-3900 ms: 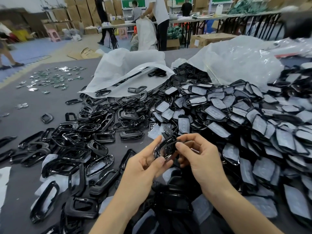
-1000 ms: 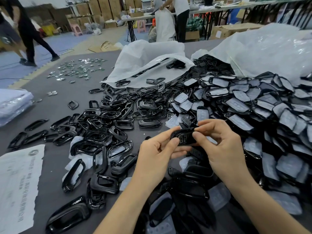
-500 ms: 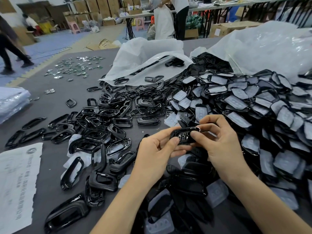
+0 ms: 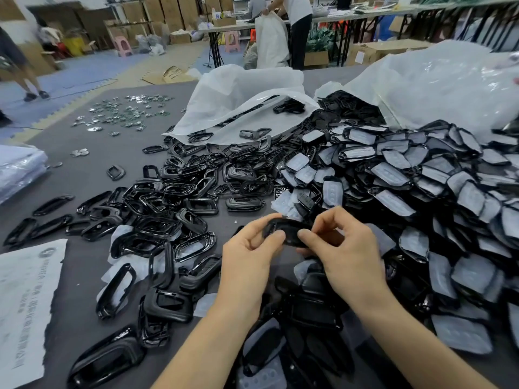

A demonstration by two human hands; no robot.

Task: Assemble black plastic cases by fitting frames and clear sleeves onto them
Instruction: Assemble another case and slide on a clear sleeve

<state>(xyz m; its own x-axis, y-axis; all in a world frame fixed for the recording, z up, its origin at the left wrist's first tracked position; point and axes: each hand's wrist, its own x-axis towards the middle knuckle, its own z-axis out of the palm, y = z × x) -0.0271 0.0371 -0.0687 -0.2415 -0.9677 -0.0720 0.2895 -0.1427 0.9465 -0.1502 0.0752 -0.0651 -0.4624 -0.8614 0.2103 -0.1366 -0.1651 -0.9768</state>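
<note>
Both hands hold one black plastic case [image 4: 290, 233] above the grey table, just in front of me. My left hand [image 4: 250, 256] pinches its left end between thumb and fingers. My right hand [image 4: 345, 254] grips its right end, thumb pressed on the near edge. The case lies flat and my fingers hide much of it. A spread of loose glossy black frames [image 4: 157, 220] covers the table to the left. A big heap of black cases in clear sleeves [image 4: 421, 192] rises on the right.
More black parts [image 4: 309, 318] lie piled under my wrists. Two white plastic bags [image 4: 238, 102] sit at the back of the table, small shiny metal pieces [image 4: 123, 110] at far left, printed paper [image 4: 25, 304] at near left. People stand beyond the table.
The case has turned in my hands: its buttoned face showed half a second ago, now it lies flatter with a plain side up. Both hands stay on it, slightly lower.
</note>
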